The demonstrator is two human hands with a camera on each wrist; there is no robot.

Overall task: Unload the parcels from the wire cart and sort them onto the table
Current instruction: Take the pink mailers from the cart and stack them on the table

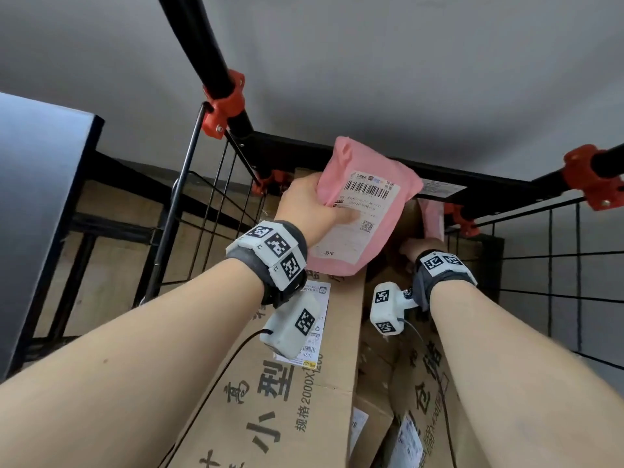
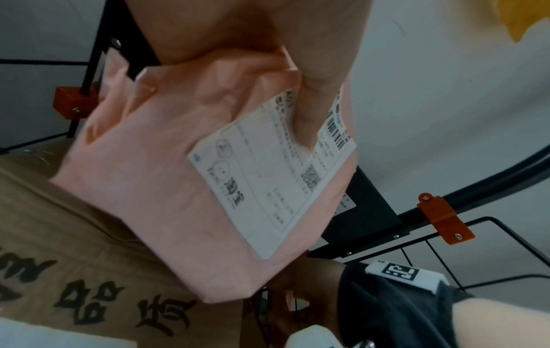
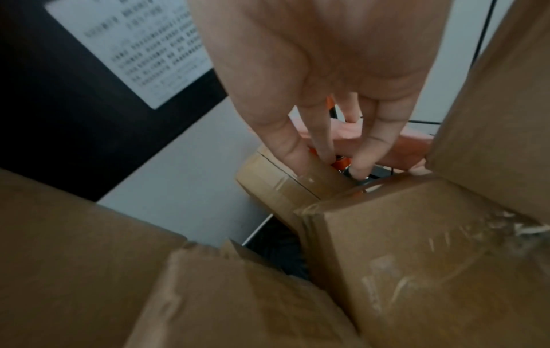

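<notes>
Two hands | left hand [image 1: 305, 206] grip clasps pink mailer [image 1: 363, 211], raised | right hand [image 1: 417, 248] fingers extended, reaching down among boxes [image 1: 304, 383]

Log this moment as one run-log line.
left hand: holds pink bag above cart | right hand: reaching among boxes, fingers on small box | table: not reached yet
</notes>
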